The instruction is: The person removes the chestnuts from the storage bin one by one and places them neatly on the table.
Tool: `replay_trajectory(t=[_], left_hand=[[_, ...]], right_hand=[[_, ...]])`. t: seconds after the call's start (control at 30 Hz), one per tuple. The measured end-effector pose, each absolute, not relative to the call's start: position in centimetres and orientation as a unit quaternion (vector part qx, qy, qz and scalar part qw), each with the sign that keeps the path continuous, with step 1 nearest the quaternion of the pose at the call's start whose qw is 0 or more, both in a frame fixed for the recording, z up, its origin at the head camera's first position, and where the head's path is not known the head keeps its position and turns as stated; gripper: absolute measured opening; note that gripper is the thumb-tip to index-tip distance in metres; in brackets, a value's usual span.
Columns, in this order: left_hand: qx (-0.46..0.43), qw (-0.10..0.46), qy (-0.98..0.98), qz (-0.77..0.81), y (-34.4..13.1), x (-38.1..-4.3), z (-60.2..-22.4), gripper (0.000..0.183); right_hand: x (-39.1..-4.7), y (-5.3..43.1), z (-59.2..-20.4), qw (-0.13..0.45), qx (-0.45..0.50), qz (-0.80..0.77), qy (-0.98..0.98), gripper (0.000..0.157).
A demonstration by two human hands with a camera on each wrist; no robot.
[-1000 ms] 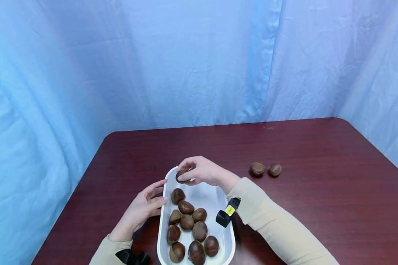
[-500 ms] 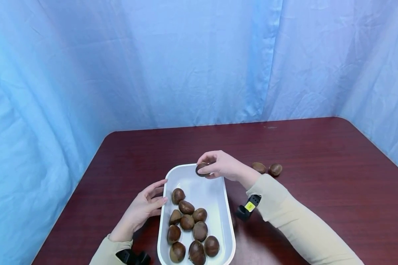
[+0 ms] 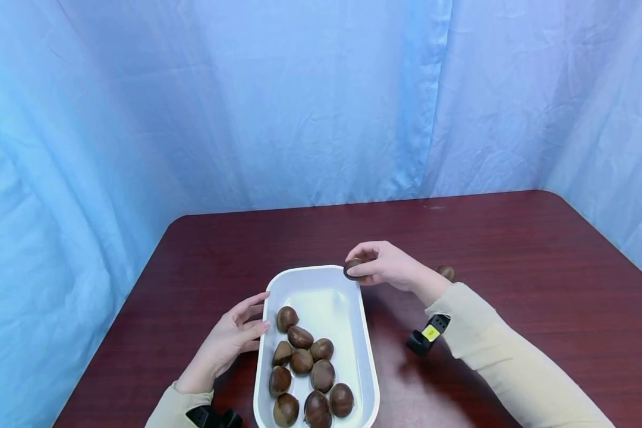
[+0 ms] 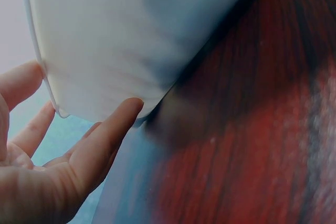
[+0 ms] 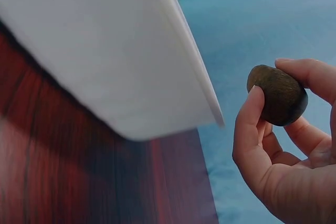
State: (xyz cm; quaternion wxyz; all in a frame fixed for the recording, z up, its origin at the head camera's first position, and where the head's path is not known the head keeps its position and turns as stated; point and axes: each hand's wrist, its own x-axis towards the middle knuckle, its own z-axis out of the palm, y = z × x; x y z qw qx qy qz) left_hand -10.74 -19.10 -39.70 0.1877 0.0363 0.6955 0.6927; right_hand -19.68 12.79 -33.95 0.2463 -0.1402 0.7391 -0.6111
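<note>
Between thumb and fingers my right hand point(image 3: 387, 266) pinches a brown chestnut point(image 5: 276, 94), held at the far right corner of a white tray point(image 3: 373, 362). In the right wrist view that chestnut is off to the side of the tray's wall, apart from it. My left hand point(image 3: 232, 336) has its fingers stretched out, with fingertips touching the tray's left rim and side; the left wrist view shows the thumb point(image 4: 113, 129) against the outer wall. Several chestnuts point(image 3: 301, 361) lie in the tray's near and left part.
On the dark red wooden table point(image 3: 513, 267), one chestnut point(image 3: 446, 272) shows behind my right wrist; the forearm covers the area beside it. A blue curtain point(image 3: 321, 107) hangs behind the table's far edge and along both sides.
My right hand has moved right with the chestnut, from over the tray's far left part to its far right corner. My left hand and the tray have stayed put.
</note>
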Motion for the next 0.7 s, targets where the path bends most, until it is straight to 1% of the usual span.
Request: replay_trajectory(t=[0.1,0.47,0.7], left_hand=[[0.036,0.189,0.696,0.692,-19.1,-10.7,-39.7,0.066],[0.040,0.188,0.696,0.692,-19.0,-10.8,-39.5,0.065],[0.034,0.189,0.699,0.689,-19.0,-10.7,-39.4,0.063]], right_hand=[[-19.8,13.9,-34.2,0.240,-0.135,-0.609,0.744,0.023],[-20.1,18.0,-34.6,0.228,-0.104,-0.600,0.759,0.017],[-19.9,21.5,-34.4,0.209,-0.091,-0.592,0.773,0.020]])
